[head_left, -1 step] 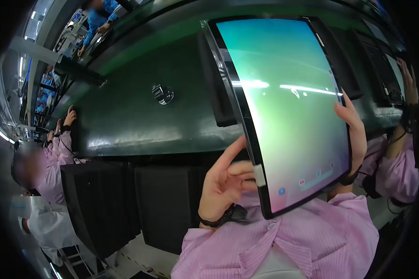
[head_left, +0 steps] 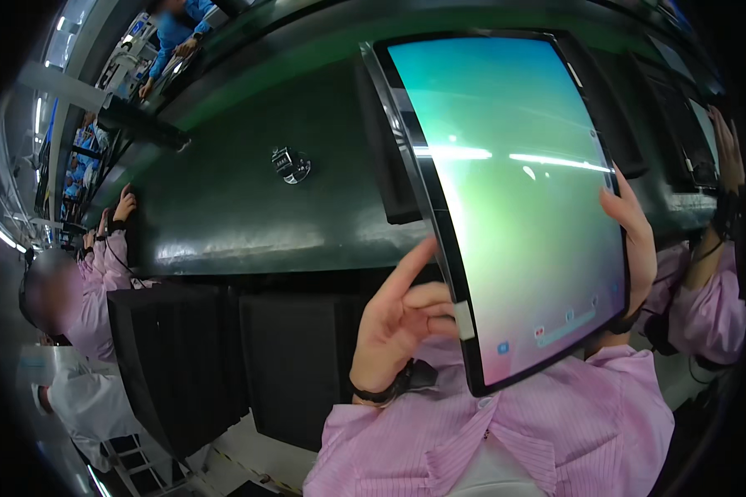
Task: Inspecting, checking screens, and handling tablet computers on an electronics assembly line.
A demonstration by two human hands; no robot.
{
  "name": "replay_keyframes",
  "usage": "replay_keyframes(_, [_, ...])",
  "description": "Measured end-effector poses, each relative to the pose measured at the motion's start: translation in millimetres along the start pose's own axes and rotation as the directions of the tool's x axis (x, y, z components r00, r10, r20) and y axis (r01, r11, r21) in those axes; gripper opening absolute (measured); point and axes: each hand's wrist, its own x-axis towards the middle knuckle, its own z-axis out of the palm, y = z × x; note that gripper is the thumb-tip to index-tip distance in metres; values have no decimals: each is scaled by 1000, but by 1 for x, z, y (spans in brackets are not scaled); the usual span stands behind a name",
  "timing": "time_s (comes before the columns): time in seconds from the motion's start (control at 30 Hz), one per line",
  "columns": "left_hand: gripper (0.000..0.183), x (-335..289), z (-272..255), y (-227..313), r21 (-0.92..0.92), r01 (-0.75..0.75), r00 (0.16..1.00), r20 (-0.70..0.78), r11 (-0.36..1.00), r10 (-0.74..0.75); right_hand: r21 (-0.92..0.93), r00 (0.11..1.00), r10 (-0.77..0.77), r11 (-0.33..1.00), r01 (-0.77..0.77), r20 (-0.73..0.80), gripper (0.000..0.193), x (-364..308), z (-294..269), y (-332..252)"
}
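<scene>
Lit tablet (head_left: 522,224) shifts slightly rightward.
I see the right hand (head_left: 641,257) clamped on its right side; the left hand (head_left: 387,335) half-curls at the opposite edge, contact unclear.

The tablet screen (head_left: 514,224) looks smooth and glossy, the tabletop (head_left: 224,199) shiny, the shirt (head_left: 564,427) of cloth.

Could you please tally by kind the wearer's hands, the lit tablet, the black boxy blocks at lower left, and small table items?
Bare left hand and right hand: 2
Black-framed tablet with glowing green-blue screen: 1
Large black boxy blocks: 2
Small black-and-silver item on the dark green table: 1
Total: 6
</scene>
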Motion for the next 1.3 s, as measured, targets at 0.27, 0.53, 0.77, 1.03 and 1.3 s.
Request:
replay_keyframes(0.27, [79,19,2,19,335,-23,998,65,942,1,44,974,137,988,-147,182,52,-25,5,-5])
replay_keyframes(0.53, [72,18,3,13,373,-13,1000,5,928,12,-198,998,40,980,-28,56,53,-36,-10,-1])
replay_keyframes(0.77, [65,24,-1,4,432,-65,992,-69,899,105,-191,999,11,982,-2,44,79,-40,-11,-1])
replay_keyframes(1.03, [32,36,-6,9,569,-165,957,-104,806,269,-162,995,-58,984,70,76,70,-22,-24,22])
replay_keyframes(1.3, [44,30,-4,24,701,-304,864,-83,646,497,-510,994,-106,856,83,-16,50,10,-44,58])
